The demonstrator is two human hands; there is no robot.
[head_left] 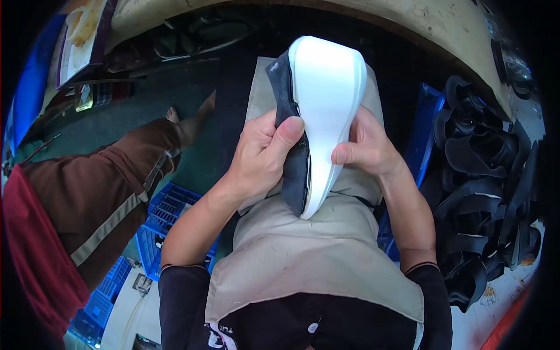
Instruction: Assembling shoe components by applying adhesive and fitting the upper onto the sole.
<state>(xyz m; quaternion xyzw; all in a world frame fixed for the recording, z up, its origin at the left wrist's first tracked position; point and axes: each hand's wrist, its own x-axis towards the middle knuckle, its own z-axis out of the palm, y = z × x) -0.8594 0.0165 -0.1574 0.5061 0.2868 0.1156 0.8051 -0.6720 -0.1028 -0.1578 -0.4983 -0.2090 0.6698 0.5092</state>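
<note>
Held up over my lap is a shoe with a thick white wedge sole and a black upper. It is tipped on its side, so the sole faces right and up, its broad end away from me and its narrow end toward my lap. My left hand grips the black upper, thumb pressed along the seam where it meets the sole. My right hand is closed round the sole's right edge, its thumb on the white side; the other fingers are mostly hidden behind it. A beige apron covers my lap.
Black shoe uppers are heaped at the right beside a blue crate. More blue crates stand on the floor at the left. A person in brown trousers sits close on my left. A worktable edge curves across the far side.
</note>
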